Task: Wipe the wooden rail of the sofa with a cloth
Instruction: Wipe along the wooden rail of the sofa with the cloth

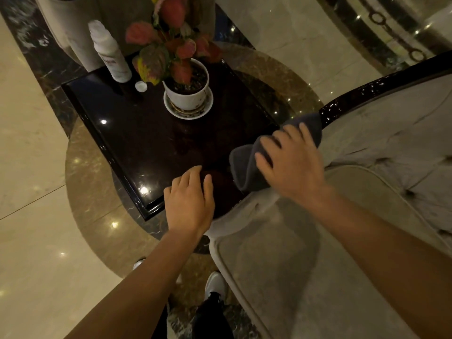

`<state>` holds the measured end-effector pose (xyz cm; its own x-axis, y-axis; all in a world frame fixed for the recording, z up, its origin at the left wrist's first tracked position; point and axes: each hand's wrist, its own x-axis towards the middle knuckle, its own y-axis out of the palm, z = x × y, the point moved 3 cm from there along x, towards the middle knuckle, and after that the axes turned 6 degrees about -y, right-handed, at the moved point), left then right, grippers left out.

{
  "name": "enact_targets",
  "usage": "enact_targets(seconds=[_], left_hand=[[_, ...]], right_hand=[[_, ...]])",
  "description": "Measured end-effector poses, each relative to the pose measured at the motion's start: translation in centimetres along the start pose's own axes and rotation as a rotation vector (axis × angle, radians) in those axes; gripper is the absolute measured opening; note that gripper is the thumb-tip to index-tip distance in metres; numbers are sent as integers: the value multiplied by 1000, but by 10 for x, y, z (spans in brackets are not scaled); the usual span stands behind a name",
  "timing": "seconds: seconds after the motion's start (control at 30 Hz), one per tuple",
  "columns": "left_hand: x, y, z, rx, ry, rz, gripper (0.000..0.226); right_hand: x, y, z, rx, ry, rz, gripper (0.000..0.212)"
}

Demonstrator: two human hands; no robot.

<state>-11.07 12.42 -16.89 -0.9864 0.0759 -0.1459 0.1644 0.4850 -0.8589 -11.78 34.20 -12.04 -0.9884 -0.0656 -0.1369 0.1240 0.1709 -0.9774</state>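
Note:
A dark glossy wooden rail [371, 94] runs along the top edge of the beige tufted sofa [381, 148] from the upper right down toward the middle. A dark grey cloth [244, 165] is draped over the rail's lower end. My right hand [291, 160] lies flat on the cloth, fingers spread, pressing it onto the rail. My left hand [189, 201] rests on the rounded dark wooden end of the armrest [222, 192], fingers slightly apart, holding nothing. The rail under the cloth is hidden.
A dark polished side table [137, 143] stands left of the sofa. On it are a potted red-leaved plant [186, 91] on a saucer, a white spray bottle [110, 52] and its small white cap [141, 86]. Glossy marble floor [31, 148] surrounds everything; my shoes [215, 285] show below.

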Motion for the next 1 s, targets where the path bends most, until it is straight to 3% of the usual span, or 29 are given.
enact_targets(seconds=[0.13, 0.3, 0.43, 0.53, 0.63, 0.77, 0.9, 1.0], left_hand=[[-3, 4, -10, 92, 73, -23, 48], [-4, 11, -18, 197, 72, 0, 53], [2, 11, -23, 275, 77, 13, 56], [6, 15, -31, 305, 76, 37, 57], [8, 15, -33, 315, 72, 46, 56], [9, 17, -29, 328, 78, 62, 54], [10, 20, -29, 329, 81, 58, 53], [10, 20, -30, 324, 76, 47, 52]], right_hand=[[29, -5, 20, 22, 46, 26, 62], [-4, 14, 82, 76, -15, 3, 62], [-5, 16, 39, 89, -67, -67, 55], [-4, 14, -5, 128, 85, -146, 54], [-17, 22, 19, 183, 221, -221, 54], [-48, 37, 59, 187, 50, -203, 55], [-44, 24, 18, 89, -167, -222, 47], [-7, 9, -18, 102, -76, -200, 40]])
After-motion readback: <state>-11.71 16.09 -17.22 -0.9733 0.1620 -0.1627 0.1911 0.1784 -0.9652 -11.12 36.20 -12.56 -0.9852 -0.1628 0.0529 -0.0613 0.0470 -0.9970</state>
